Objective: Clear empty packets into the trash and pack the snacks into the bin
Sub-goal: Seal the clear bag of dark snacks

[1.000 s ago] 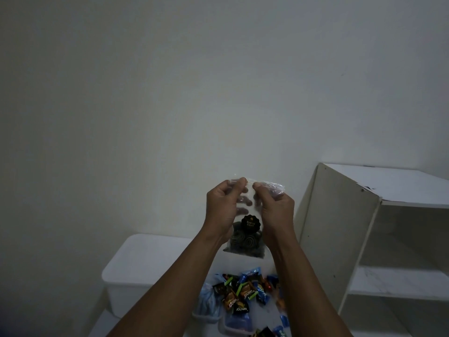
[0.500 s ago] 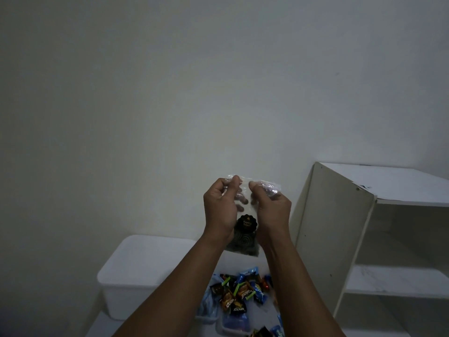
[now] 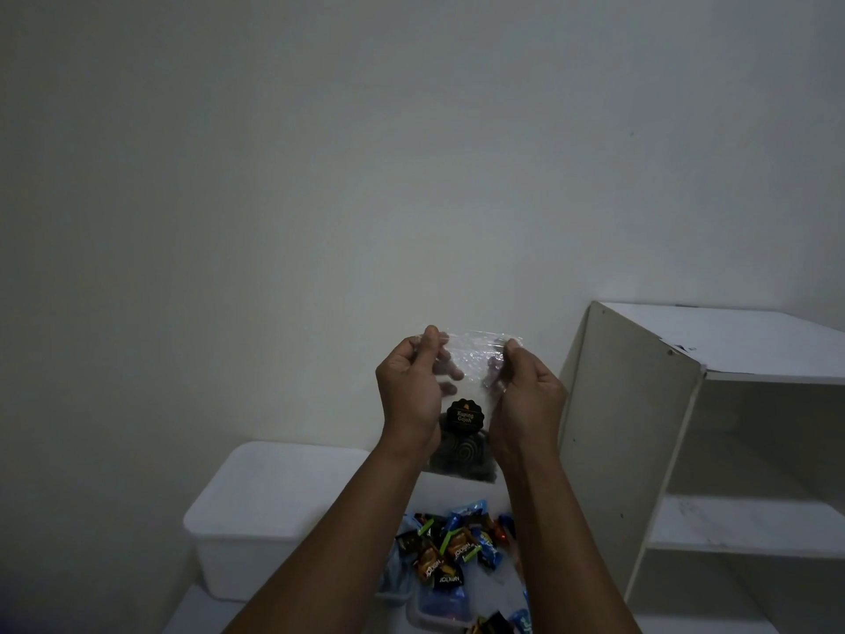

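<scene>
I hold a clear plastic snack bag (image 3: 465, 432) up in front of me; it has a black round label and dark spiral cookies in its lower half. My left hand (image 3: 409, 395) pinches the bag's top left corner. My right hand (image 3: 526, 398) pinches the top right corner, and the top edge is stretched between them. Below my arms lies a pile of small wrapped snacks (image 3: 452, 549) in blue, orange and black wrappers, partly hidden by my forearms.
A white lidded plastic bin (image 3: 274, 505) stands low against the wall on the left. A white open shelf unit (image 3: 695, 432) stands on the right. The room is dim, with a bare white wall behind.
My hands have drawn apart along the bag's top edge, spreading it wider. The view has shifted slightly.
</scene>
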The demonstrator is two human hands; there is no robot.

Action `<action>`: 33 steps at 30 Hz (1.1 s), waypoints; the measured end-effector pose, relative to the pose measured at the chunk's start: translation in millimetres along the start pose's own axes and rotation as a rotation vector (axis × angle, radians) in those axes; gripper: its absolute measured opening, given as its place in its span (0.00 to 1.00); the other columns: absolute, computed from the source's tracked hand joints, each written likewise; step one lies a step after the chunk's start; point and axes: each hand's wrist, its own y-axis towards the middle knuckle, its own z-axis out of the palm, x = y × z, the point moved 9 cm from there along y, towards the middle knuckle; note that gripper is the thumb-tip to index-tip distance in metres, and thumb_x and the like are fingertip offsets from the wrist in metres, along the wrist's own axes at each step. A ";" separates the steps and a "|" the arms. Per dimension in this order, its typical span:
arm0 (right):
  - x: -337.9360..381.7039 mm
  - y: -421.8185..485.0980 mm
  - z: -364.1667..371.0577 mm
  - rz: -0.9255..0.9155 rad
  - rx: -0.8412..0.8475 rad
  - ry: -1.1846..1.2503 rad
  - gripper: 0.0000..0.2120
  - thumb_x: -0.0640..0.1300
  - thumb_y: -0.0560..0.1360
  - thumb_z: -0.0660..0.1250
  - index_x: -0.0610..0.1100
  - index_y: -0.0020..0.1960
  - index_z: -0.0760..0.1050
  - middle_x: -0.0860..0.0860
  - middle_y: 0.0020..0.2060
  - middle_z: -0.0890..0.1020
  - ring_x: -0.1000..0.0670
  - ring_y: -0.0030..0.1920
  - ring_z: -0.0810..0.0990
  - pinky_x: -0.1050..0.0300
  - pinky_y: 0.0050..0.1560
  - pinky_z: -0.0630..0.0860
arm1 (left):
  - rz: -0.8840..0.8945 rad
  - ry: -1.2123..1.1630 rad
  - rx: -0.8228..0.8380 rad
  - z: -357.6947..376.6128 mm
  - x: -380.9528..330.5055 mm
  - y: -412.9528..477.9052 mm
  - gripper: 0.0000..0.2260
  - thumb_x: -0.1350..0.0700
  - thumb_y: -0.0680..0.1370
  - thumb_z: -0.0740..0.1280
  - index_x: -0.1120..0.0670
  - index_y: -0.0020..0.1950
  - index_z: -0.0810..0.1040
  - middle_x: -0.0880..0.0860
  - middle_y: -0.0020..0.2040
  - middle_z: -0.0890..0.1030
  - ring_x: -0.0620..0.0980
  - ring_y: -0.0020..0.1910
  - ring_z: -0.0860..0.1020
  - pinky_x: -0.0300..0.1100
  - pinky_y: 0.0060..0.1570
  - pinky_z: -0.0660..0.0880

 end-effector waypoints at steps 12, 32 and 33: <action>-3.2 -5.4 -14.0 0.024 0.211 -0.253 0.04 0.36 0.78 0.69 0.37 0.50 0.82 0.46 0.35 0.84 0.47 0.34 0.81 0.54 0.35 0.80 | -0.069 0.196 0.053 -15.6 19.2 9.4 0.11 0.51 0.81 0.66 0.57 0.46 0.82 0.51 0.35 0.78 0.46 0.28 0.74 0.38 0.26 0.69; -65.3 -23.8 -43.3 0.210 0.414 -0.372 0.14 0.47 0.77 0.69 0.35 0.52 0.81 0.41 0.47 0.86 0.42 0.51 0.86 0.45 0.55 0.82 | -0.415 0.242 0.115 -41.4 89.0 -27.1 0.06 0.59 0.78 0.69 0.59 0.52 0.85 0.58 0.49 0.86 0.54 0.45 0.84 0.48 0.42 0.83; -64.0 -21.2 -43.6 0.233 0.376 -0.369 0.14 0.47 0.78 0.68 0.36 0.52 0.81 0.41 0.47 0.86 0.42 0.49 0.86 0.45 0.52 0.83 | -0.394 0.272 0.146 -40.1 88.1 -28.0 0.06 0.59 0.78 0.69 0.58 0.51 0.85 0.57 0.48 0.86 0.54 0.46 0.84 0.49 0.43 0.83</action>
